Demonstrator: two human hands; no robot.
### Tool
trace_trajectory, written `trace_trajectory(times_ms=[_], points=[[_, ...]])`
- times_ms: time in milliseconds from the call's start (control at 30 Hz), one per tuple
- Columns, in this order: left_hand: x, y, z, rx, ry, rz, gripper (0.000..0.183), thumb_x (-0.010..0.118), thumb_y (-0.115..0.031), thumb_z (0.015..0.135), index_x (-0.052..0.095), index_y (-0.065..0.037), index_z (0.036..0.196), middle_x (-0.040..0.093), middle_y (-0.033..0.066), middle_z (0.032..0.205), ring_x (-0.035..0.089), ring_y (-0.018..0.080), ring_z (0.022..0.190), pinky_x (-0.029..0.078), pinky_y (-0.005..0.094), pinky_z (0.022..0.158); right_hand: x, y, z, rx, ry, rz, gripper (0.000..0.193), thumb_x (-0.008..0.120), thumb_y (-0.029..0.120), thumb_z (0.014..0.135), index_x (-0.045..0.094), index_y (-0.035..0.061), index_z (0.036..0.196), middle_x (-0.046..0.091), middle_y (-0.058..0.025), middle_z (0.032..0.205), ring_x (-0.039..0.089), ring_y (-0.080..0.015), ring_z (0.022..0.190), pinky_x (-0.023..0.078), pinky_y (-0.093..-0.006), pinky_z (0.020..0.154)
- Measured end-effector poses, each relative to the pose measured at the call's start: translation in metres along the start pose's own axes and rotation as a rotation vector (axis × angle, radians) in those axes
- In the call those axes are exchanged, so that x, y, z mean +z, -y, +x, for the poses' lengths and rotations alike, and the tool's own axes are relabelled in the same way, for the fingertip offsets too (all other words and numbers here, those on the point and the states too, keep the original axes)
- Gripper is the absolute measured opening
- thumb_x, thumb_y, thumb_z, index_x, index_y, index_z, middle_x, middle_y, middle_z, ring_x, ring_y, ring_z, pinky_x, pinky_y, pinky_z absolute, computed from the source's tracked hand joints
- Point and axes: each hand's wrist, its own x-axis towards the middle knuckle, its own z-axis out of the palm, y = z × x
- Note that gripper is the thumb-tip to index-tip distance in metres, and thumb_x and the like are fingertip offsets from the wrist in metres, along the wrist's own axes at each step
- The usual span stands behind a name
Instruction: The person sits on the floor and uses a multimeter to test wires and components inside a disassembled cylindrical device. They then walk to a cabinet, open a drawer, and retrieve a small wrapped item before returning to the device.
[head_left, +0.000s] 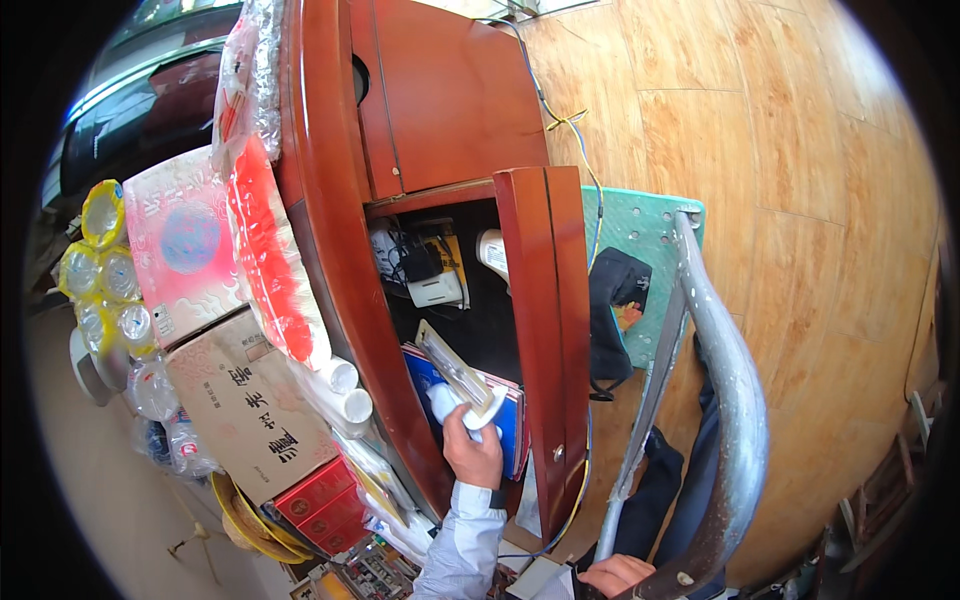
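Observation:
My left hand (472, 452), in a light grey sleeve, reaches into the pulled-out drawer (545, 330) of a red-brown wooden desk. Its fingers are closed around a white plastic object (447, 403) with rounded parts, whose kind I cannot make out. A long, flat, pale piece (455, 368) extends from the grip toward the drawer's middle; whether the two are joined is unclear. Beneath them lie blue folders or booklets (510, 420). Low in the picture, my right hand (615, 574) is beside a metal chair arm, fingers curled and partly hidden, near a pale flat item (540, 580).
Farther in the drawer are a black adapter (420, 260), a white box (437, 290) and a white bottle (493, 250). Cartons (250, 400) and white cups (350, 405) crowd the desktop. A worn metal chair arm (735, 400) and a green stool (640, 215) holding a black bag (615, 300) stand right.

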Motion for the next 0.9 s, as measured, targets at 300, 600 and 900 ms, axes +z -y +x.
trace_trajectory(times_ms=[300,600,900], points=[[-0.008,0.009,-0.060,-0.120,0.123,-0.059,0.022,0.076,-0.003,0.083,0.060,-0.001,0.099,0.067,0.0218,0.085,0.071,0.0381,0.078,0.056,0.0412,0.069,0.003,-0.001,0.001,0.025,0.033,0.000,0.067,0.085,0.045,0.073,0.063,0.0003,0.119,0.065,-0.0207,0.107,0.066,-0.0431,0.092,0.054,-0.0538,0.081],[-0.018,0.020,-0.092,-0.584,0.280,-0.043,0.018,0.071,-0.016,0.084,0.062,-0.004,0.092,0.065,0.0171,0.068,0.066,0.0279,0.061,0.053,0.0411,0.062,0.003,0.007,0.010,0.048,-0.045,-0.041,0.058,0.083,0.036,0.072,0.065,-0.0021,0.112,0.066,-0.0205,0.101,0.067,-0.0425,0.087,0.056,-0.0506,0.076],[-0.038,-0.018,-0.013,-0.232,0.226,-0.180,0.039,0.069,-0.004,0.080,0.067,0.001,0.120,0.057,0.0183,0.116,0.062,0.0308,0.105,0.051,0.0392,0.092,-0.002,0.009,0.014,0.080,0.027,-0.007,0.063,0.084,0.038,0.070,0.064,-0.0027,0.113,0.066,-0.0213,0.103,0.066,-0.0434,0.090,0.055,-0.0519,0.080]])
